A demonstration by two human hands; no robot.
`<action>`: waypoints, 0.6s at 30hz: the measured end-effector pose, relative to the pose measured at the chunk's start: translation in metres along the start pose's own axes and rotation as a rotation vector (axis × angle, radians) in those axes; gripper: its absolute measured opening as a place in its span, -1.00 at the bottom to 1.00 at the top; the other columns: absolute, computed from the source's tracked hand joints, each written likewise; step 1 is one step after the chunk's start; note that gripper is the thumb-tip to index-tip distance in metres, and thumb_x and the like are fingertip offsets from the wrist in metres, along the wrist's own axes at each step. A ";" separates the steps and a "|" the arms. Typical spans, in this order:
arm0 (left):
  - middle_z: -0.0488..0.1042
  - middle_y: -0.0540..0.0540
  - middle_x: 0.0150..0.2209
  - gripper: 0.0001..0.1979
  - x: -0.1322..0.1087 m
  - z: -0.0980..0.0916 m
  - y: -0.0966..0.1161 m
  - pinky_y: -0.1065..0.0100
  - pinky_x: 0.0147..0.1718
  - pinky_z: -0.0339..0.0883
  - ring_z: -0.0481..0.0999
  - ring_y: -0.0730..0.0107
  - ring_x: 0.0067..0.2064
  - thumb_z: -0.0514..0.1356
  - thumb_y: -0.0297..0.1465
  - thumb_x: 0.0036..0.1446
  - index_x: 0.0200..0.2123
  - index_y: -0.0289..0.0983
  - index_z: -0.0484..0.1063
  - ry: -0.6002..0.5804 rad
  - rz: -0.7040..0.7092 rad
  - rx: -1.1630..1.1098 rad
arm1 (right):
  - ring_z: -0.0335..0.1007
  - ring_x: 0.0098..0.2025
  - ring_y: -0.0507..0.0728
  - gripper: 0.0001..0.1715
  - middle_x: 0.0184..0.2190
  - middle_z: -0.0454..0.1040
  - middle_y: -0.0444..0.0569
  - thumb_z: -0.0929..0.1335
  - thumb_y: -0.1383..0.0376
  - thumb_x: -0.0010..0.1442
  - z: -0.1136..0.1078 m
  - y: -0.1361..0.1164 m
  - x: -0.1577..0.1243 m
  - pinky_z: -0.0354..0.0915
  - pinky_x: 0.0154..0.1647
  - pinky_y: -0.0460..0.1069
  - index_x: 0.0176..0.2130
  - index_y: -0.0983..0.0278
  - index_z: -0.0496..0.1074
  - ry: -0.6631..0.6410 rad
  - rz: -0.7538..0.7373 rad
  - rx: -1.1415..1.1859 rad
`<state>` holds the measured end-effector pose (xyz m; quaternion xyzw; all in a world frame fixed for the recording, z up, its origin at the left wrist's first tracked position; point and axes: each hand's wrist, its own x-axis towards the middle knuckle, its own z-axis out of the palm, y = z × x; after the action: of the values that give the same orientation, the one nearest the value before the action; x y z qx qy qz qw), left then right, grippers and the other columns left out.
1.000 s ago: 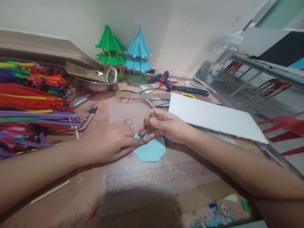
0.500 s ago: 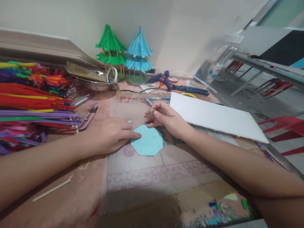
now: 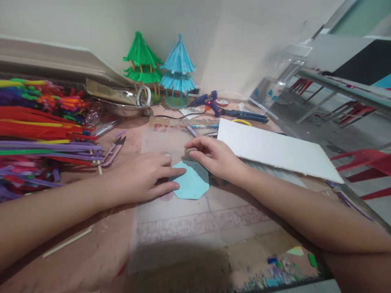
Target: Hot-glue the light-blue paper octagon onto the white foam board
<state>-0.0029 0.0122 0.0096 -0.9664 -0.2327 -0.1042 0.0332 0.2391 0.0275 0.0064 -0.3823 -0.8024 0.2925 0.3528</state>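
The blue paper shape (image 3: 194, 183) lies flat on the clear mat (image 3: 183, 228), between the two hands. It has eight sides and is as wide as it is long, so no end sticks out. The left hand (image 3: 143, 177) is open and flat, fingertips pressing its left edge. The right hand (image 3: 214, 156) sits at its far edge, fingers curled; I cannot tell if it holds anything.
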 end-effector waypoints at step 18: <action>0.51 -0.11 -0.27 -0.61 0.003 -0.004 0.001 0.29 -0.34 0.28 0.53 0.20 -0.25 0.04 -0.16 0.42 0.14 -0.10 0.53 -0.095 -0.035 -0.012 | 0.46 -0.17 0.17 -0.78 -0.19 0.50 0.09 0.22 0.43 0.36 0.008 0.008 -0.001 0.40 -0.14 0.08 -0.17 0.30 0.45 -0.150 -0.335 -0.433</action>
<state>-0.0007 0.0120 0.0137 -0.9661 -0.2505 -0.0602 0.0145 0.2361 0.0296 -0.0047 -0.2883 -0.9220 0.0794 0.2460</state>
